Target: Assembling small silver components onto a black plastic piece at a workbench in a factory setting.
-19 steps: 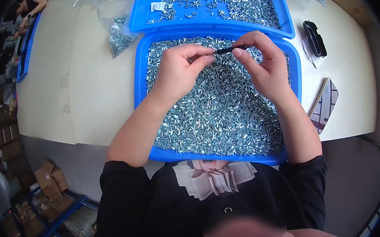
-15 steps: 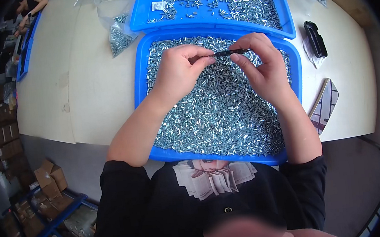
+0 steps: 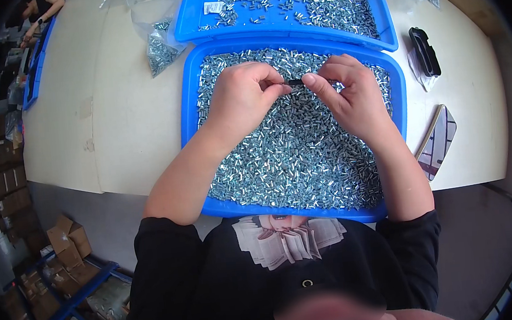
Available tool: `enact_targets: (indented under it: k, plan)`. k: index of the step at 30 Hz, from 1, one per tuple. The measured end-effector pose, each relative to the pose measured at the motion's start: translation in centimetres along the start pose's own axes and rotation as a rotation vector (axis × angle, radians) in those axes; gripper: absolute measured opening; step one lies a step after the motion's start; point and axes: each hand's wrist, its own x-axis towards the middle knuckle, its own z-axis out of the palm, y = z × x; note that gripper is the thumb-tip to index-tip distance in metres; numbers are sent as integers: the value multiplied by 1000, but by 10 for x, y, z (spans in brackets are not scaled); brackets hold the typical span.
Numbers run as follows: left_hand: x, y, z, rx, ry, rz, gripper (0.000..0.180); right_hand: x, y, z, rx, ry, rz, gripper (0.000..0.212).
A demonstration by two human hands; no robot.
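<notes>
A slim black pen-like tool (image 3: 295, 82) lies level between my two hands, above the near blue tray (image 3: 188, 111). My right hand (image 3: 357, 93) pinches it between thumb and fingers, which hide its right part. At the tool's left end, the thumb and fingers of my left hand (image 3: 238, 97) are pressed together. Whatever sits in that left pinch is too small and covered to make out. Beneath both hands, the tray is filled with small shiny metal cylinders (image 3: 298, 156).
Beyond stands a second blue tray (image 3: 385, 17), partly covered with similar pieces. A clear bag of pieces (image 3: 163, 51) lies left of it. On the right are an open black case (image 3: 424, 52) and a phone (image 3: 439, 141). Another person's hand (image 3: 29, 36) shows far left.
Both hands have lowered slightly toward me with the black tool. My right fingers have shifted left along it, so less of it shows between the hands.
</notes>
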Motion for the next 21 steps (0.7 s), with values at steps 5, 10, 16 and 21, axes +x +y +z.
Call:
enact_targets:
  k: [5, 10, 16, 21]
  plan:
    - [0, 0, -1, 20, 24, 12, 8, 1, -4, 3, 161, 55, 47, 28]
    - [-1, 1, -1, 91, 64, 118, 11, 1, -5, -4, 78, -169, 401, 33]
    - [4, -7, 1, -336, 96, -39, 15, 3, 5, -4, 192, -85, 360, 37]
    - [5, -11, -2, -290, -54, -63, 16, 1, 10, 2, 189, -79, 226, 30]
